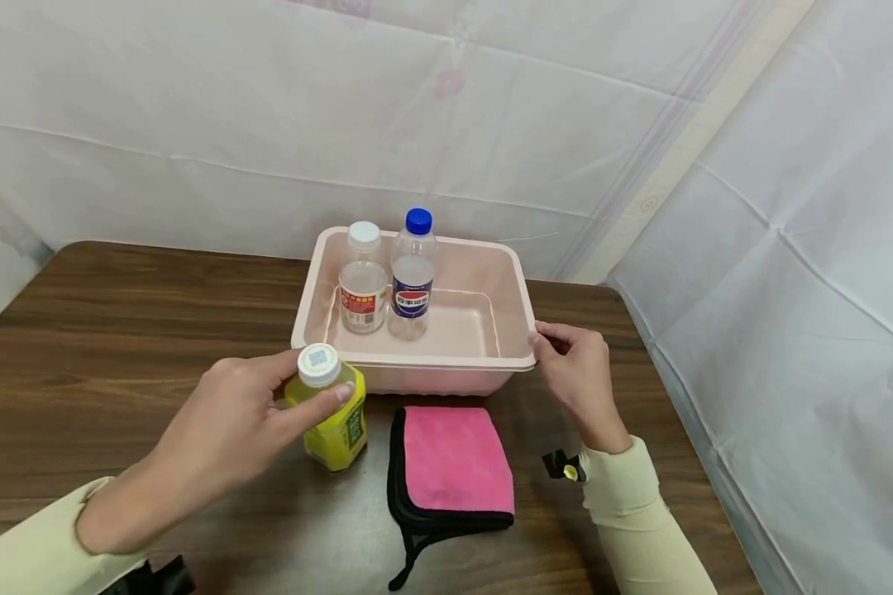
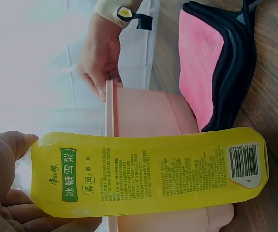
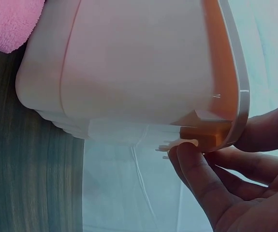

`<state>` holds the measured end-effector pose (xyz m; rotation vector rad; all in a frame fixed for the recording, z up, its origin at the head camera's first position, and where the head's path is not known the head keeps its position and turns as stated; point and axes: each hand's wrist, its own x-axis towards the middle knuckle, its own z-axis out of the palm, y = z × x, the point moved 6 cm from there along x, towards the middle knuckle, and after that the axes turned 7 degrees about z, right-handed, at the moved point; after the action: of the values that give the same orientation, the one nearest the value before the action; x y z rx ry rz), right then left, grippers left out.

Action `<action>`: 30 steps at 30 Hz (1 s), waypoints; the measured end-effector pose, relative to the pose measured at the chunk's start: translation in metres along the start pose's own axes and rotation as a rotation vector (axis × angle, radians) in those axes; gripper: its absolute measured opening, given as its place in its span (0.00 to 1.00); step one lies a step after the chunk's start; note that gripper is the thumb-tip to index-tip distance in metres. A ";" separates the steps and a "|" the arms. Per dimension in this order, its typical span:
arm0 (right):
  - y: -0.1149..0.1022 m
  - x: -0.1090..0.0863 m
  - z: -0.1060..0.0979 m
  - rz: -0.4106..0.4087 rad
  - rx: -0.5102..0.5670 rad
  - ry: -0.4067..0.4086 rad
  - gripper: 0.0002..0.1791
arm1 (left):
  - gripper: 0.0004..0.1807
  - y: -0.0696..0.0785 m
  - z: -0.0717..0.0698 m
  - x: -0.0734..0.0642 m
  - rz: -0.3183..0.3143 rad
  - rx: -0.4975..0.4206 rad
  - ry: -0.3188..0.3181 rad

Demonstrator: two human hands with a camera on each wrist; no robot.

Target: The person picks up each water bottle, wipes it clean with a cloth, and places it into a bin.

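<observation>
My left hand (image 1: 226,421) grips a yellow-labelled drink bottle (image 1: 336,434) with a white cap, thumb on the near side and fingers behind. The bottle stands upright in front of the left front corner of a pale pink plastic basin (image 1: 446,380). In the left wrist view the yellow label (image 2: 148,171) with its barcode faces the camera. At the basin's right front corner, my right hand (image 1: 576,372) pinches the rim (image 3: 244,96), thumb above and fingers curled underneath. Inside the basin stand a clear bottle with a white cap (image 1: 363,281) and a clear blue-capped Pepsi bottle (image 1: 413,281).
A folded pink cloth (image 1: 457,459) with black edging and a hanging loop lies in front of the basin on the dark wooden table (image 1: 156,322). White sheeting (image 1: 268,107) hangs behind the table and along its right side.
</observation>
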<state>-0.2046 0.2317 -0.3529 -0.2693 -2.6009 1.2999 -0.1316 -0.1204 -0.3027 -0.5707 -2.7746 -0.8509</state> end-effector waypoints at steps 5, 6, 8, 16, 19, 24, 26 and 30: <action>0.000 0.001 0.001 0.000 0.004 -0.005 0.12 | 0.18 0.006 0.006 0.002 0.021 -0.009 0.000; 0.000 0.001 0.001 0.000 0.007 -0.009 0.12 | 0.18 0.007 0.007 0.002 0.026 -0.011 0.003; 0.000 0.001 0.001 -0.001 0.009 -0.011 0.12 | 0.17 0.009 0.009 0.004 0.038 -0.016 0.007; 0.001 0.000 0.001 0.008 0.012 -0.010 0.12 | 0.16 0.015 0.017 0.006 0.068 -0.029 0.001; 0.002 -0.001 0.001 0.008 0.013 -0.008 0.12 | 0.15 0.016 0.020 0.007 0.076 -0.027 -0.004; 0.004 -0.001 0.000 0.008 0.016 0.001 0.12 | 0.15 0.019 0.023 0.009 0.093 -0.025 -0.004; 0.003 -0.001 0.000 0.008 0.022 0.002 0.12 | 0.15 0.019 0.023 0.009 0.099 -0.020 0.006; 0.003 0.000 0.000 0.009 0.043 0.005 0.12 | 0.14 0.020 0.024 0.009 0.103 -0.016 0.020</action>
<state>-0.2042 0.2333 -0.3554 -0.2767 -2.5670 1.3549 -0.1333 -0.0887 -0.3100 -0.6969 -2.6961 -0.8520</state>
